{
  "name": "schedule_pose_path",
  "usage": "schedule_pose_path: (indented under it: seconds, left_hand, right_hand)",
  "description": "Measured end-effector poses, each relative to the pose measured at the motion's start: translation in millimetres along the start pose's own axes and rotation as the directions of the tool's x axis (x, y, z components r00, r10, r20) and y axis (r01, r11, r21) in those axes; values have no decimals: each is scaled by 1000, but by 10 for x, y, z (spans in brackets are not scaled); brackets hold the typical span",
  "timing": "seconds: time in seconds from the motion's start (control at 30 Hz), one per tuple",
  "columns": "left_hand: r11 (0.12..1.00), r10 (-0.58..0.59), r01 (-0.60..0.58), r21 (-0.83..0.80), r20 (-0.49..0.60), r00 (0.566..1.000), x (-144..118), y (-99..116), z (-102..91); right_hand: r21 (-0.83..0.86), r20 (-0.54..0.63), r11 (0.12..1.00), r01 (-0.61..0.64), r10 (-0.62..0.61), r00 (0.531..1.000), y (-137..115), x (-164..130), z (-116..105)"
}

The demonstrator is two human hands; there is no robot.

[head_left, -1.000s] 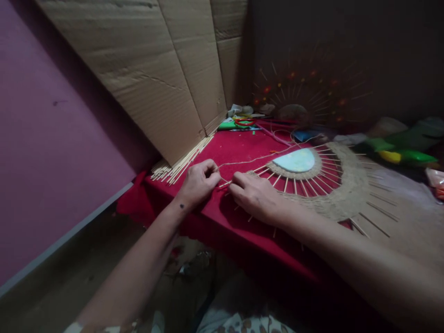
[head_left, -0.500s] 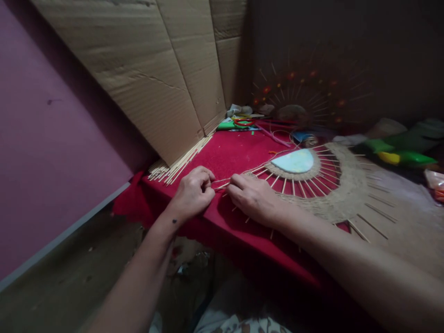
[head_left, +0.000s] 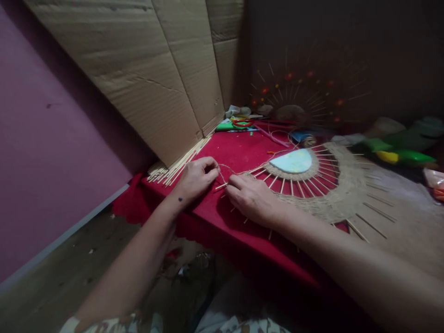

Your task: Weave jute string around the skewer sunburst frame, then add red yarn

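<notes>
So the left hand [head_left: 196,178] is pinched nearly closed on a thin jute twine [head_left: 225,169] that loops toward the near-left tip of the sunburst stick frame [head_left: 322,185], and the right hand [head_left: 251,199] lies curled over those stick ends, fingertips pressing one stick down; I can't tell if it actually grips anything. Biggest risk I see: tug the twine too hard and a skinny stick snaps or the woven jute band shifts, or the loop just slips off the tip since it's right at the table edge. All this sits on a red cloth [head_left: 239,148], loose bamboo sticks [head_left: 176,164] at left by leaning cardboard [head_left: 156,78], scissors [head_left: 241,123] farther back, dim room, pink wall left.
</notes>
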State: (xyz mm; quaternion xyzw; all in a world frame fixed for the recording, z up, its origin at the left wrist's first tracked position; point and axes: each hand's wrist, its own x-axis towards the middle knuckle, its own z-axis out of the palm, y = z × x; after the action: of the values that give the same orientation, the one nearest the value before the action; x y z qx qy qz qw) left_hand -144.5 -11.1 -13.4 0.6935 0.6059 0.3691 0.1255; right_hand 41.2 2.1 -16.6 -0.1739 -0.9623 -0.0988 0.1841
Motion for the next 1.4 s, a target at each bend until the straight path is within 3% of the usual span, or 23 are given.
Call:
schedule_pose_path:
  seconds: [0.13, 0.27, 0.4, 0.53, 0.67, 0.87, 1.03, 1.4]
  left_hand:
    - [985, -12, 11, -172, -1, 1000, -44, 39, 46]
    - [964, 34, -9, -267, 89, 995, -182, 86, 5]
    - [975, 122, -85, -204, 177, 977, -315, 87, -96]
    - [967, 250, -233, -106, 202, 947, -415, 49, -166]
    - [938, 338, -346, 28, 154, 928, -488, 17, -157]
    - [916, 385, -383, 122, 8, 923, -569, 47, -51]
    - [923, 370, -353, 154, -100, 923, -628, 104, 24]
    - [959, 222, -181, 218, -182, 958, -726, 227, 180]
  right_hand:
    - [25, 8, 1000, -13, 13, 1000, 4, 9, 30]
    - [57, 19, 998, -31, 30, 999, 9, 26, 43]
    - [43, 49, 998, -41, 39, 998, 10, 44, 27]
    - [26, 72, 998, -48, 46, 996, 6, 56, 11]
    - [-2, 48, 998, -60, 60, 997, -1, 50, 24]
    - [21, 19, 997, -77, 76, 997, -10, 32, 34]
    - [3, 20, 996, -90, 90, 996, -18, 36, 8]
    - [20, -5, 995, -96, 96, 995, -11, 34, 20]
